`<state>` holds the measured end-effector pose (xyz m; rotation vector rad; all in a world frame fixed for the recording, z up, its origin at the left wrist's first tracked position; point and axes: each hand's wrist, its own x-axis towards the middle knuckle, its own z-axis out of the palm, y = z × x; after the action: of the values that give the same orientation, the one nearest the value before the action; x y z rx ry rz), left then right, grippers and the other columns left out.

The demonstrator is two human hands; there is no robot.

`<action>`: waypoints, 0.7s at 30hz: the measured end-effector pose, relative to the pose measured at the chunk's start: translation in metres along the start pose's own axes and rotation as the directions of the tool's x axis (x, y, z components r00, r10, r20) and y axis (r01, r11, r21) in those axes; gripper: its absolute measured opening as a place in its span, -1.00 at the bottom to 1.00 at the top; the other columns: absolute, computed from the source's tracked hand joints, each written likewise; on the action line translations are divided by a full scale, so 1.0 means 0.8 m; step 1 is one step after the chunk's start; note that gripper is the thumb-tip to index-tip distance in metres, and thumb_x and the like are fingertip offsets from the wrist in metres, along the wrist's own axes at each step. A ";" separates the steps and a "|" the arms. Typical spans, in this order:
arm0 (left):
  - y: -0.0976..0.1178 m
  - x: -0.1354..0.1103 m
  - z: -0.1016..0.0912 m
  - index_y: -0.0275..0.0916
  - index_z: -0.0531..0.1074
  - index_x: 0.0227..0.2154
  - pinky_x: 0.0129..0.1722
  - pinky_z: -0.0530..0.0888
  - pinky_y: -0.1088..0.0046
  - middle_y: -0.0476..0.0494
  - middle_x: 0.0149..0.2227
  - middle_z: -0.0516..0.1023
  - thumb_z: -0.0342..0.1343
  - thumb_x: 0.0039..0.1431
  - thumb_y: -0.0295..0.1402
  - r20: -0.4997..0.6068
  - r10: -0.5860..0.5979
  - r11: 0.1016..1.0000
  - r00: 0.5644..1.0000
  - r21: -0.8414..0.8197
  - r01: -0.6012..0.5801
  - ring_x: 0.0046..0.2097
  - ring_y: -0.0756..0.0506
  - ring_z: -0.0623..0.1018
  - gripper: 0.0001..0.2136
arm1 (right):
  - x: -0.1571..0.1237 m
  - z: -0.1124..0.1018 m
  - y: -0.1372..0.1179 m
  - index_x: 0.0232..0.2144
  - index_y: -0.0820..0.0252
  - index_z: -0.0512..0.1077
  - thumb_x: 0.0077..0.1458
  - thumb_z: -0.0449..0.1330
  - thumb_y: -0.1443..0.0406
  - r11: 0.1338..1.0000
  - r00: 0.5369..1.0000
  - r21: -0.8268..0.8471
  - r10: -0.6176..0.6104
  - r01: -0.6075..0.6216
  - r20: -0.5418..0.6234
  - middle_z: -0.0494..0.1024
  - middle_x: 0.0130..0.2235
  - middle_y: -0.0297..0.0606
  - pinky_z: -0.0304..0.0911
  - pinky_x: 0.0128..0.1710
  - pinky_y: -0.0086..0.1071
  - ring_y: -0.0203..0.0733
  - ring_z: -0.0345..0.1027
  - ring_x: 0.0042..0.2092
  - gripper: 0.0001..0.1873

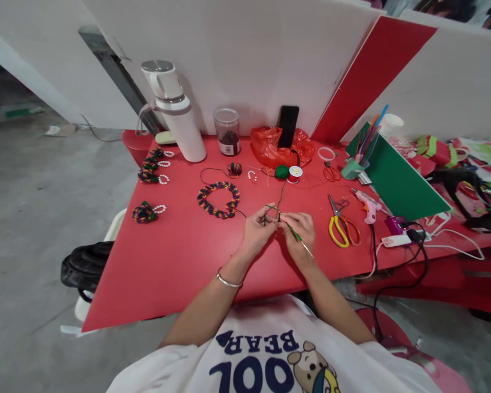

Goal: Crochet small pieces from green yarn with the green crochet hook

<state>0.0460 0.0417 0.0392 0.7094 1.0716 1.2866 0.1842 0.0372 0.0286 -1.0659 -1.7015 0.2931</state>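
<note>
My left hand (257, 228) and my right hand (300, 229) meet over the red table (175, 256), fingers pinched together. The right hand grips a thin crochet hook (301, 242) with a green handle, its end pointing down to the right. The left hand pinches a loop of green yarn (279, 204) at the hook's tip. That yarn runs up the table to a green yarn ball (282, 171). A multicoloured crocheted ring (218, 199) lies just left of my hands, with a thin dark strand trailing toward them.
Yellow-handled scissors (337, 229), a pink glue gun (367, 205) and a power strip (396, 240) lie to the right. A white thermos (175, 112), a jar (227, 131), a red bag (276, 146) and a phone (288, 125) stand at the back. Small crocheted pieces (147, 210) sit at the left.
</note>
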 end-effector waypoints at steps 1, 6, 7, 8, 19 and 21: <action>0.001 0.000 -0.001 -0.35 0.50 0.06 -0.56 0.16 0.58 0.11 -0.54 0.49 0.31 -0.22 -0.46 0.020 -0.034 0.998 0.999 -0.049 0.035 -0.59 0.12 0.30 -0.37 | -0.002 0.001 0.000 -0.17 -0.12 0.64 0.26 0.28 0.20 1.000 1.000 -0.020 -0.021 0.021 -0.015 0.69 -0.17 -0.25 0.39 -0.04 -0.06 -0.06 0.48 -0.12 -0.86; 0.016 0.001 -0.014 -0.38 0.52 -0.03 -0.65 -0.05 0.56 0.12 -0.57 0.45 0.33 -0.29 -0.49 0.199 -0.202 0.956 0.959 -0.171 0.237 -0.69 0.19 0.10 -0.40 | 0.007 -0.010 0.004 -0.15 -0.13 0.64 0.30 0.23 0.18 0.994 0.992 0.104 -0.053 0.040 0.116 0.70 -0.15 -0.27 0.40 -0.06 -0.06 -0.06 0.49 -0.11 -0.83; 0.020 0.001 -0.017 -0.39 0.53 -0.06 -0.65 -0.07 0.56 0.09 -0.57 0.46 0.33 -0.31 -0.50 0.209 -0.210 0.955 0.955 -0.164 0.246 -0.70 0.19 0.11 -0.42 | 0.012 -0.016 0.007 -0.15 -0.12 0.64 0.30 0.23 0.17 0.989 0.987 0.145 -0.056 0.033 0.151 0.70 -0.16 -0.27 0.39 -0.05 -0.07 -0.07 0.50 -0.11 -0.83; 0.023 0.001 -0.019 -0.40 0.53 -0.09 -0.65 -0.09 0.56 0.07 -0.58 0.47 0.33 -0.32 -0.51 0.221 -0.220 0.955 0.950 -0.151 0.256 -0.70 0.19 0.11 -0.44 | 0.018 -0.023 0.011 -0.15 -0.11 0.64 0.29 0.24 0.17 0.983 0.980 0.178 -0.071 0.037 0.188 0.71 -0.16 -0.28 0.39 -0.05 -0.07 -0.07 0.50 -0.12 -0.83; 0.029 0.007 -0.032 -0.42 0.59 -0.13 -0.63 -0.13 0.56 -0.05 -0.59 0.50 0.29 -0.28 -0.48 0.316 -0.285 0.950 0.905 -0.031 0.311 -0.68 0.20 0.05 -0.50 | 0.058 -0.072 0.030 -0.21 -0.07 0.66 0.23 0.31 0.16 0.961 0.878 0.277 -0.141 0.010 0.457 0.73 -0.22 -0.27 0.38 -0.03 -0.08 -0.09 0.51 -0.14 -0.87; 0.029 0.007 -0.033 -0.41 0.61 -0.19 -0.63 -0.13 0.56 -0.05 -0.59 0.50 0.29 -0.31 -0.48 0.319 -0.304 0.945 0.898 -0.023 0.328 -0.68 0.20 0.07 -0.54 | 0.062 -0.076 0.028 -0.23 -0.04 0.66 0.23 0.31 0.15 0.951 0.868 0.306 -0.120 -0.038 0.481 0.72 -0.24 -0.25 0.39 -0.05 -0.08 -0.08 0.50 -0.14 -0.87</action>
<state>0.0124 0.0478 0.0489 0.6256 0.8332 0.8944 0.2458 0.0698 0.0713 -0.7543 -2.0425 0.8372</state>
